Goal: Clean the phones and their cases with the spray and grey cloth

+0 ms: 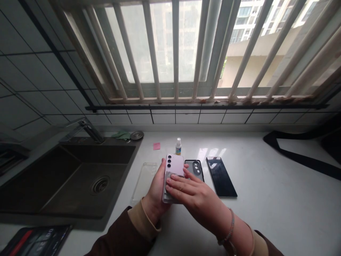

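A light pink smartphone (176, 163) is gripped in my left hand (157, 192), its back with three camera lenses facing up. My right hand (191, 190) presses a grey cloth (168, 193) flat against the lower part of that back, fingers together over it. Left of the phone lies a clear phone case (142, 179) on the counter. Partly hidden behind my right hand is a black-rimmed phone case (195, 169). A second phone (221, 177), dark screen up, rests to the right. Beyond the pink phone stands a small white spray bottle (178, 145).
A dark sink (112, 199) with a faucet (92, 129) is at the left; a green cloth (122, 135) and a round metal strainer (136, 135) lie by its back edge. A pink note (156, 146) and a black strap (293, 149) lie on the white counter (279, 213). A barred window is behind.
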The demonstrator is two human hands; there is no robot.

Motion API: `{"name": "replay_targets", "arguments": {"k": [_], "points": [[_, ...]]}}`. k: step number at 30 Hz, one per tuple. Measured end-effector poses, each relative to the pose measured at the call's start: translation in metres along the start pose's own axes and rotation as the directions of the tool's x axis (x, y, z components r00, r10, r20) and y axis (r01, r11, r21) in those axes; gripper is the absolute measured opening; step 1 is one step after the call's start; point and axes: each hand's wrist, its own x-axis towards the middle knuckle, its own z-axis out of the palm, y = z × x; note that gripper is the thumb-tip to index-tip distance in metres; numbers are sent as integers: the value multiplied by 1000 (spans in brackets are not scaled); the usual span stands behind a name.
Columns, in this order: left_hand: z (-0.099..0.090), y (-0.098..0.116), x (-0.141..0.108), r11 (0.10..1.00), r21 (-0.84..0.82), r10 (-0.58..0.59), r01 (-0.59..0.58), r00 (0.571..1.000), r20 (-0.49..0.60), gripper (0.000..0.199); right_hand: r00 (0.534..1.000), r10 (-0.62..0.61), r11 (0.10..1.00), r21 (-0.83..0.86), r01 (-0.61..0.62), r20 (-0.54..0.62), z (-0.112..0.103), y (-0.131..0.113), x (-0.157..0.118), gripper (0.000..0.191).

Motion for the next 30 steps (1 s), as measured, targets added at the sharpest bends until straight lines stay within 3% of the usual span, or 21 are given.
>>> {"name": "replay_targets", "arguments": {"k": [9,16,19,23,27,30], "points": [[6,-6,-3,999,-6,-49,50,993,107,64,989,97,988,-111,-109,-112,-3,8,-3,52],[-5,-10,-4,952,239,-208,191,977,49,77,973,167,960,-199,-197,-160,-8,10,-2,51],[-4,-10,-2,969,203,-161,139,982,95,75,969,188,954,-205,-218,-159,-8,10,-3,48],[-1,-9,0,994,68,-94,84,980,176,69,988,112,977,-172,-129,-109,-5,10,-3,40],[-2,-11,1,992,41,-121,116,980,161,69,993,83,983,-160,-94,-78,-4,10,-2,42],[-6,-12,1,979,116,-181,167,975,126,70,987,137,972,-177,-151,-87,-7,12,-2,51]]}}
